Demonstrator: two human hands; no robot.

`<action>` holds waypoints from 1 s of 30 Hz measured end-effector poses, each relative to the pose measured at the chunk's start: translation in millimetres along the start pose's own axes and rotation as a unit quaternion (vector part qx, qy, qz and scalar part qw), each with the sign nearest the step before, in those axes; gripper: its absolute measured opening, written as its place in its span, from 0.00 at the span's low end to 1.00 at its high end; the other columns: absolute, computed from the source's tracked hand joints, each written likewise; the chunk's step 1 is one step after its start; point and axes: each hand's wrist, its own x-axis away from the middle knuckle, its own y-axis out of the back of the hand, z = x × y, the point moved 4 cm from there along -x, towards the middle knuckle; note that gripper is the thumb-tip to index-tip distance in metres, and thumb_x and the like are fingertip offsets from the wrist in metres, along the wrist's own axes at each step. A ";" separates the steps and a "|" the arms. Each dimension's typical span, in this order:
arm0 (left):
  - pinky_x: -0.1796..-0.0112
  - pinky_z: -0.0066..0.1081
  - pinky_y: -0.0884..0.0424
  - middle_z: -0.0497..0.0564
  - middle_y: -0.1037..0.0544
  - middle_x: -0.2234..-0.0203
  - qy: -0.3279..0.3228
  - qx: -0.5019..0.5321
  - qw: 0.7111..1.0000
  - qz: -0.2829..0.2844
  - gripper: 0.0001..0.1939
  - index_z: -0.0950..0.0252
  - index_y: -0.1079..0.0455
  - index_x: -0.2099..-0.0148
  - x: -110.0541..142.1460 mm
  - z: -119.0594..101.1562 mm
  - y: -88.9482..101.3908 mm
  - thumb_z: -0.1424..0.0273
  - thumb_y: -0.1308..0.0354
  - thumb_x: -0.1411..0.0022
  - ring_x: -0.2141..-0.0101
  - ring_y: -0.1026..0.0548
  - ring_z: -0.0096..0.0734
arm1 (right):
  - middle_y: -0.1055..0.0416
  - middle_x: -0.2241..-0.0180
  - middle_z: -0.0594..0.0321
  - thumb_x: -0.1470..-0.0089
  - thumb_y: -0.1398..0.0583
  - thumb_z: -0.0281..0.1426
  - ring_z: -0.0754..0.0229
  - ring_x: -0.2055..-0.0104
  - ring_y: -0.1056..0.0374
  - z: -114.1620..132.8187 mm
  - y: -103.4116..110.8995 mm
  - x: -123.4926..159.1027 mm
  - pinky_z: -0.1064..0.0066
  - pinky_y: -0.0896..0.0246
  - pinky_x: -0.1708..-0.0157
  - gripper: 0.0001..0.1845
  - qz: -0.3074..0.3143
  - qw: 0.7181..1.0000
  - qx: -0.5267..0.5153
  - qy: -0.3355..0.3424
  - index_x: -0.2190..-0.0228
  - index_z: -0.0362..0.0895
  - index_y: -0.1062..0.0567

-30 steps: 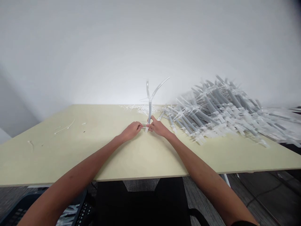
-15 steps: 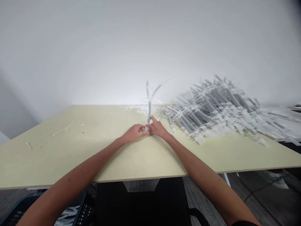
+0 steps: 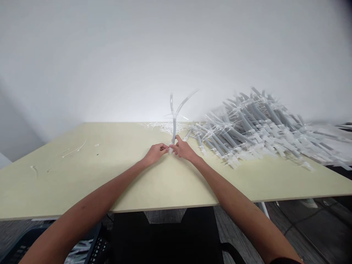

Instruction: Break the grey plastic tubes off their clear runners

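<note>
A translucent Y-shaped plastic tube (image 3: 174, 129) stands upright on the table, its two curved branches rising above my hands. My right hand (image 3: 183, 149) is shut around its lower stem. My left hand (image 3: 154, 154) pinches a short white strap (image 3: 171, 150) at the tube's base, right next to my right fingers. The strap looks like a cable tie, though its fastening is hidden by my fingers. Beyond my hands lies a large heap of grey tubes bound with white cable ties (image 3: 253, 132), just to the right of my right hand.
The pale wooden table (image 3: 68, 179) has white plastic scraps (image 3: 73, 151) at the left and a small tangle of white tie strips (image 3: 162, 127) at the back. A dark seat back (image 3: 165, 238) and a black crate (image 3: 27, 244) sit below the front edge.
My left hand has shifted slightly at the tube's base between frames. The tube remains upright in my right hand, and the heap has not moved.
</note>
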 end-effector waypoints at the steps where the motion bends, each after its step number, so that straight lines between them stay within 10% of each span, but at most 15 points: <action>1: 0.66 0.27 0.38 0.47 0.25 0.71 0.003 0.000 1.000 -0.003 0.12 0.64 0.29 0.66 -0.4 0.3 0.0 0.64 0.49 0.44 0.70 0.32 0.28 | 0.29 0.74 0.64 0.50 0.42 0.40 0.64 0.80 0.35 0.3 -0.4 -0.1 0.75 0.40 0.83 0.16 0.000 1.000 -0.011 0.001 0.63 0.49 0.42; 11: 0.67 0.28 0.37 0.49 0.25 0.71 0.033 0.009 0.999 0.001 0.14 0.65 0.28 0.63 -0.7 1.7 -1.1 0.63 0.50 0.46 0.70 0.30 0.31 | 0.32 0.73 0.67 0.55 0.39 0.34 0.63 0.71 0.30 0.0 -9.7 -2.4 0.65 0.29 0.69 0.20 0.045 0.981 -0.191 0.007 0.62 0.48 0.42; 30: 0.64 0.29 0.35 0.51 0.25 0.69 0.035 0.147 0.984 0.099 0.16 0.67 0.28 0.61 -4.0 8.5 3.4 0.63 0.45 0.48 0.67 0.30 0.29 | 0.31 0.72 0.67 0.58 0.37 0.33 0.62 0.70 0.29 -4.9 -10.4 -2.8 0.65 0.29 0.67 0.23 0.043 0.982 -0.183 0.010 0.63 0.47 0.43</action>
